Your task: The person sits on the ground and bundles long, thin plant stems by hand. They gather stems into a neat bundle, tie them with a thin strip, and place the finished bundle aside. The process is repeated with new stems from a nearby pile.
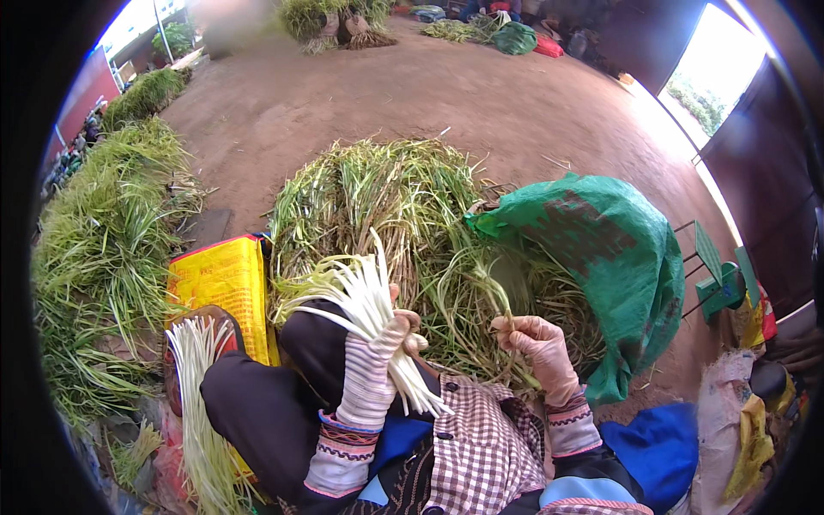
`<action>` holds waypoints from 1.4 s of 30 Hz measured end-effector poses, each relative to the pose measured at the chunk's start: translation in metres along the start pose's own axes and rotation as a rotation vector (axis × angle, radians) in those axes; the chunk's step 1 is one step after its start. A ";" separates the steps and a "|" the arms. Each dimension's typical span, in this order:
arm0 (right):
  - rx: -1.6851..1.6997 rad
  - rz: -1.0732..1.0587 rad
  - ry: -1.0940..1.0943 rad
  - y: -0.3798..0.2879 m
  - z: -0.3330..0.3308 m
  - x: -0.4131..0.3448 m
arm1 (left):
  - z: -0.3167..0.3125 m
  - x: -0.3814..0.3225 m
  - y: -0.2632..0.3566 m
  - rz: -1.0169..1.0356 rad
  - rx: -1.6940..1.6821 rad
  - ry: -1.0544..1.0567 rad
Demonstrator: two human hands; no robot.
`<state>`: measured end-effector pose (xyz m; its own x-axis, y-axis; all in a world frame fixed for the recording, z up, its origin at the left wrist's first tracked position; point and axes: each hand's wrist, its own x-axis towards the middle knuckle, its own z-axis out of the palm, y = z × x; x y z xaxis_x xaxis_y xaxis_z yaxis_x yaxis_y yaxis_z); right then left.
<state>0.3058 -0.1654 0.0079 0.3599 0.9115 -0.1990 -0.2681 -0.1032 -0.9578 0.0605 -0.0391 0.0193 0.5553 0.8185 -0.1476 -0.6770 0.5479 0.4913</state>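
My left hand, in a striped glove, is closed around a bundle of pale peeled stalks with greenish tips. At the right, my right hand, in a thin pale glove, pinches a leafy green stalk between thumb and fingers. In front of both hands lies a large heap of unpeeled green stalks with brown lower ends. Another bunch of white peeled stalks rests beside my bent leg at the lower left.
A green woven sack partly covers the heap's right side. A yellow printed bag lies near my foot. More leafy piles line the left. A small green stool stands at the right, near blue cloth.
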 end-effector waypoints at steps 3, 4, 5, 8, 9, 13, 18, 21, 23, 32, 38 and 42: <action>-0.033 -0.042 0.038 0.003 0.019 -0.007 | 0.003 0.002 -0.006 -0.005 0.227 0.120; -0.036 -0.106 0.031 0.005 0.025 -0.009 | 0.006 0.002 -0.009 0.010 0.243 0.098; -0.056 -0.167 0.042 0.007 0.032 -0.012 | 0.008 0.002 -0.012 -0.027 0.209 0.112; -0.292 -0.411 0.042 0.015 0.045 -0.018 | 0.015 0.002 -0.018 -0.054 0.332 0.110; -0.459 -0.518 0.061 0.016 0.047 -0.020 | 0.016 0.001 -0.019 -0.062 0.349 0.098; -0.846 -0.762 0.130 0.017 0.054 -0.023 | 0.017 0.002 -0.022 -0.148 0.411 0.093; -1.213 -0.912 0.052 0.015 0.056 -0.026 | 0.017 0.008 -0.029 -0.172 0.659 0.114; -1.138 -0.844 0.012 0.014 0.054 -0.026 | 0.020 0.010 -0.032 -0.130 0.667 0.153; -0.493 -0.417 -0.134 0.014 0.053 -0.022 | 0.021 0.009 -0.030 -0.187 0.693 0.148; 0.085 0.006 0.087 0.030 0.070 0.008 | 0.025 0.003 -0.032 -0.197 0.792 0.119; -0.790 -0.231 0.409 0.077 -0.010 0.007 | 0.026 0.000 -0.034 -0.084 0.678 0.157; -1.520 0.400 0.302 0.073 -0.068 0.009 | 0.021 -0.001 -0.030 -0.124 0.635 0.104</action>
<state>0.3501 -0.1921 -0.0783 0.6933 0.6400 -0.3312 0.6465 -0.7555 -0.1065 0.0903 -0.0600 0.0230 0.5400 0.7855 -0.3021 -0.1760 0.4565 0.8722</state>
